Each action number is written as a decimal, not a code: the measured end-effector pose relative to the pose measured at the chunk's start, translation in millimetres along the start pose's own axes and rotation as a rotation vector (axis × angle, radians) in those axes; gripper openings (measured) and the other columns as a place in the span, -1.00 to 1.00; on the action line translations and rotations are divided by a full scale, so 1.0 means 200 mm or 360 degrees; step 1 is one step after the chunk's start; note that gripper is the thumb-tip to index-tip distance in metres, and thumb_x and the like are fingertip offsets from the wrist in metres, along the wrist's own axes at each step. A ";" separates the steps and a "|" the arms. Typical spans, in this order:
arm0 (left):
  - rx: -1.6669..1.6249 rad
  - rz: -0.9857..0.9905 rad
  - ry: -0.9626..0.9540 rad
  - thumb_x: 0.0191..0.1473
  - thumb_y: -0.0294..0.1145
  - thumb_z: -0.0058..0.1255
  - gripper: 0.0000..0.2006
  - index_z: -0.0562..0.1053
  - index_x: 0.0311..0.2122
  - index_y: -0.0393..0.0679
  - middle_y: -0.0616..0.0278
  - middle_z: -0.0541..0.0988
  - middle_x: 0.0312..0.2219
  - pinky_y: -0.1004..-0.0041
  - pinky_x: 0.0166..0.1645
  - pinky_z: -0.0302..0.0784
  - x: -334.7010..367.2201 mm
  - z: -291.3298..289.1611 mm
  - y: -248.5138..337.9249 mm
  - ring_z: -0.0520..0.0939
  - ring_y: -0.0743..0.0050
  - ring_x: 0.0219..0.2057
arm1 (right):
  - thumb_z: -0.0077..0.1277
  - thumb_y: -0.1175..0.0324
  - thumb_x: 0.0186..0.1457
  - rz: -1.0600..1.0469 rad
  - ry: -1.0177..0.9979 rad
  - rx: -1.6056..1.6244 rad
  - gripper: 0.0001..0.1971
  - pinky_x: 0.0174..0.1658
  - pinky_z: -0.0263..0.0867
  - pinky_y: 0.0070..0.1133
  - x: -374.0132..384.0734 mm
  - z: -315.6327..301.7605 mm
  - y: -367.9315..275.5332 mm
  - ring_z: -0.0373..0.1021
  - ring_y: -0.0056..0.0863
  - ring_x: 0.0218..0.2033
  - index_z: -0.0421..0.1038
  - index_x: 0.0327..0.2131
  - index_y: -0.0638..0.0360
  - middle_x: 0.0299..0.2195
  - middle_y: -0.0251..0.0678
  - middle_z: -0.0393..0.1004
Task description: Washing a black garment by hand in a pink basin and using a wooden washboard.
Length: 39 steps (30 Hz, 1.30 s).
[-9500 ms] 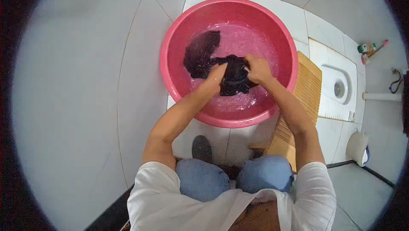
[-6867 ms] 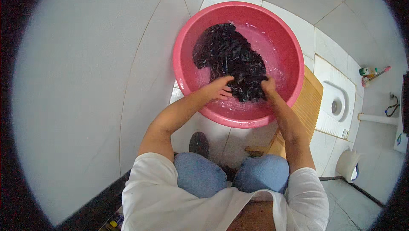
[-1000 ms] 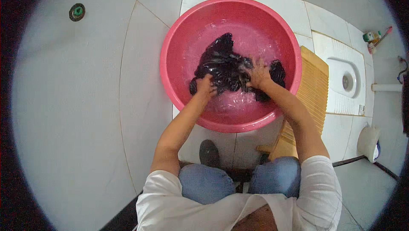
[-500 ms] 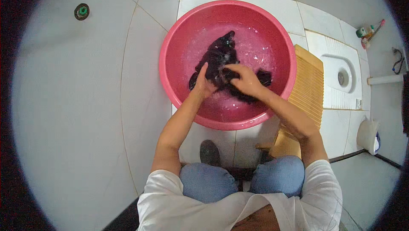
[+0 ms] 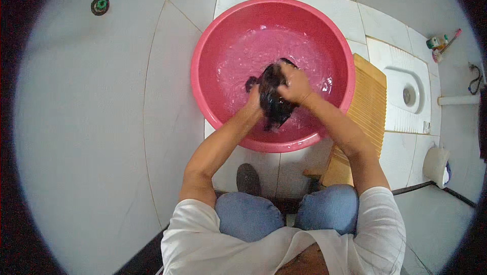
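Observation:
A wet black cloth (image 5: 275,100), bunched up, is between my two hands inside a large pink basin (image 5: 199,80) of water. What sort of garment it is cannot be made out. My left hand (image 5: 255,101) presses against its left side, the fingers mostly hidden by the cloth. On the upper right of the bundle, my right hand (image 5: 295,83) grips the fabric with bent fingers, slightly smeared by motion. A small dark end of the cloth sticks out to the left, above my left hand.
A ribbed yellow washboard (image 5: 369,100) leans beside the basin's right side. Farther right, a white squat toilet (image 5: 406,90) is set in the tiled floor, with a white bin (image 5: 436,166) nearer me. Bottles (image 5: 435,42) stand in the far right corner. A tiled wall rises at left.
The cloth was spread across the water and is now gathered into a compact bundle. My left hand has moved right, and my right hand has shifted slightly right.

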<state>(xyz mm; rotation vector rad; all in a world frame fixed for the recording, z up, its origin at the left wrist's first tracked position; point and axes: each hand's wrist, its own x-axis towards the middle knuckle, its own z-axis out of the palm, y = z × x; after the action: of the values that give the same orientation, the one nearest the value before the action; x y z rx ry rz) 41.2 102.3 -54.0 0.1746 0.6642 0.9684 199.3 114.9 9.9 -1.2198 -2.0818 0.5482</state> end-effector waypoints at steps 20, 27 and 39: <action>0.0373 0.0547 0.0929 0.01 -0.21 0.00 -0.58 0.30 0.00 -0.04 0.25 0.39 -0.12 0.19 -0.12 0.47 0.04 -0.25 0.44 0.46 0.25 -0.14 | 0.27 0.29 -0.30 0.0304 -0.1939 -0.0595 -0.32 -0.07 0.34 -0.24 -0.20 -0.23 0.05 0.39 -0.05 -0.15 0.28 0.02 -0.04 0.03 -0.04 0.27; 0.0545 -0.0299 0.0714 0.07 -0.07 -0.14 -0.54 0.31 0.04 -0.08 0.17 0.45 -0.11 0.07 -0.07 0.45 0.07 -0.40 0.10 0.49 0.14 -0.11 | 0.28 -0.09 -0.31 0.0251 -0.0604 -0.0723 0.08 0.17 0.04 -0.10 -0.08 0.23 0.06 -0.06 0.17 0.21 -0.10 0.27 -0.03 0.20 0.14 -0.04; 0.0788 -0.0068 0.1273 0.01 -0.09 -0.03 -0.51 0.24 0.06 0.02 0.18 0.49 -0.25 0.26 -0.28 0.41 -0.02 -0.37 0.17 0.51 0.23 -0.33 | -0.26 0.30 0.11 -0.0111 -0.0765 -0.1348 -0.56 0.16 0.02 -0.15 -0.19 0.46 0.19 0.15 0.02 0.09 0.28 0.07 0.15 0.00 0.02 0.27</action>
<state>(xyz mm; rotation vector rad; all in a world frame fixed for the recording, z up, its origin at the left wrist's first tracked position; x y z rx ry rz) -29.1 107.1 -95.7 0.2051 1.6377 0.8012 168.7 97.5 -90.7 -1.5521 -2.9040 -0.1391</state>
